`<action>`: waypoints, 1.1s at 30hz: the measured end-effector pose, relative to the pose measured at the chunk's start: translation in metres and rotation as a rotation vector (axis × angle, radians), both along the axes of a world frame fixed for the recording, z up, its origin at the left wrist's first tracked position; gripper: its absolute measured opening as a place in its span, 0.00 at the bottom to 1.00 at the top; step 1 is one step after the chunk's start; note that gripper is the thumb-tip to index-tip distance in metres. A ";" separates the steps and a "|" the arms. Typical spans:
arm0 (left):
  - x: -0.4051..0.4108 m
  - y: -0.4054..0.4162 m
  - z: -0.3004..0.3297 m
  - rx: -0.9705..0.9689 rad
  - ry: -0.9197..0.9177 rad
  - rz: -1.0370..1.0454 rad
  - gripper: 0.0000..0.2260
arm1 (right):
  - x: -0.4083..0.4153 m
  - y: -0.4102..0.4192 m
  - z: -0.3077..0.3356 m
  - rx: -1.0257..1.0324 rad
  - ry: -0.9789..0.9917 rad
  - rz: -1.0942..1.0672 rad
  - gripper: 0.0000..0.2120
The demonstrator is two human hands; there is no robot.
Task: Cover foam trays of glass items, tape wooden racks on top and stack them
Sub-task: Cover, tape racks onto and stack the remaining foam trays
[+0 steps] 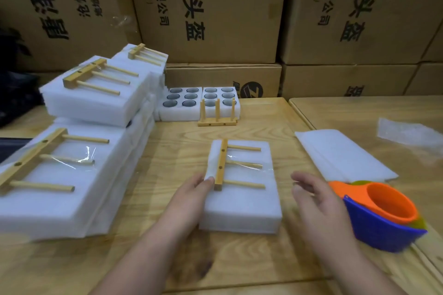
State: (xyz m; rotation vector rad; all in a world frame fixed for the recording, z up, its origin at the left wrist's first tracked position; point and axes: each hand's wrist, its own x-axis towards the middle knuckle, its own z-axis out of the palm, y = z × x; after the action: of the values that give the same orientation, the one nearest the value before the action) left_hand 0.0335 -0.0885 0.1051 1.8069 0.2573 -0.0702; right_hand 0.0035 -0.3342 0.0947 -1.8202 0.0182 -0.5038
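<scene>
The left hand (196,189) is reached forward over the wooden table (251,127), its fingers laid against the left edge of a covered foam tray (242,201) and its thumb seen on the tray's top, just beside the near end of a wooden rack (230,167) — the tray's edge is gripped between them. The right hand (311,196) is held in the air just right of the tray, apart from it, fingers loosely spread and holding nothing; it is blurred.

The tray is set at the middle of the table, near the front. It is a white foam block closed with a foam cover. The rack is laid flat on top, its bar along the left side and three pegs pointing right; a strip of clear tape (242,163) is seen across the middle peg.

To the left, finished trays (79,175) are stacked, each bearing a taped rack. Behind, two open trays of glass items (199,100) are placed side by side, with another rack (217,115) stood upright before them. To the right, foam sheets (342,153) are laid — and an orange and blue tape dispenser (381,213) is set just beside the right hand. Cardboard boxes (215,7) are piled behind.
</scene>
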 end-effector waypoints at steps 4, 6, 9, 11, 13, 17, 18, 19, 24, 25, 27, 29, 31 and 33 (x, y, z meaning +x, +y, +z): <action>-0.012 -0.002 0.007 -0.012 -0.016 -0.034 0.11 | 0.029 0.030 -0.009 0.330 0.416 0.089 0.11; -0.016 0.001 0.010 0.011 0.000 -0.025 0.16 | 0.031 0.039 -0.010 0.333 0.387 0.024 0.09; -0.027 0.006 0.008 0.004 0.012 -0.031 0.21 | 0.024 0.046 -0.013 0.401 0.350 -0.024 0.14; -0.039 0.011 0.011 -0.068 -0.023 -0.049 0.18 | 0.018 0.051 -0.009 0.478 0.344 -0.011 0.11; -0.052 0.017 0.019 -0.117 -0.061 -0.050 0.08 | 0.008 0.058 0.001 0.537 0.339 0.043 0.10; -0.081 0.035 0.048 -0.071 -0.228 0.057 0.16 | -0.009 0.080 0.030 0.643 0.237 0.167 0.13; -0.089 0.042 0.055 -0.045 -0.289 0.087 0.23 | -0.011 0.088 0.038 0.664 0.214 0.199 0.13; -0.096 0.049 0.063 -0.015 -0.338 0.115 0.29 | -0.013 0.097 0.046 0.688 0.192 0.240 0.13; -0.121 0.096 0.111 0.153 -0.574 0.290 0.25 | -0.018 0.159 0.081 0.673 0.046 0.584 0.19; -0.123 0.108 0.118 0.161 -0.595 0.312 0.24 | -0.020 0.171 0.087 0.631 0.018 0.670 0.18; -0.124 0.131 0.125 0.134 -0.640 0.335 0.27 | -0.024 0.194 0.098 0.561 -0.013 0.786 0.19; -0.125 0.153 0.128 0.130 -0.665 0.371 0.28 | -0.024 0.215 0.103 0.514 -0.027 0.840 0.19; -0.124 0.174 0.126 0.143 -0.678 0.434 0.26 | -0.023 0.235 0.105 0.485 -0.032 0.858 0.18; -0.122 0.191 0.122 0.168 -0.682 0.507 0.21 | -0.021 0.253 0.104 0.428 -0.031 0.838 0.18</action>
State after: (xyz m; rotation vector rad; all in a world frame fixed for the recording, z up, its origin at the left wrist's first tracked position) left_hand -0.0885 0.1026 0.2268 1.7704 0.2241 0.9291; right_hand -0.0178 -0.0816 0.1990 -1.2466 -0.5914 0.0737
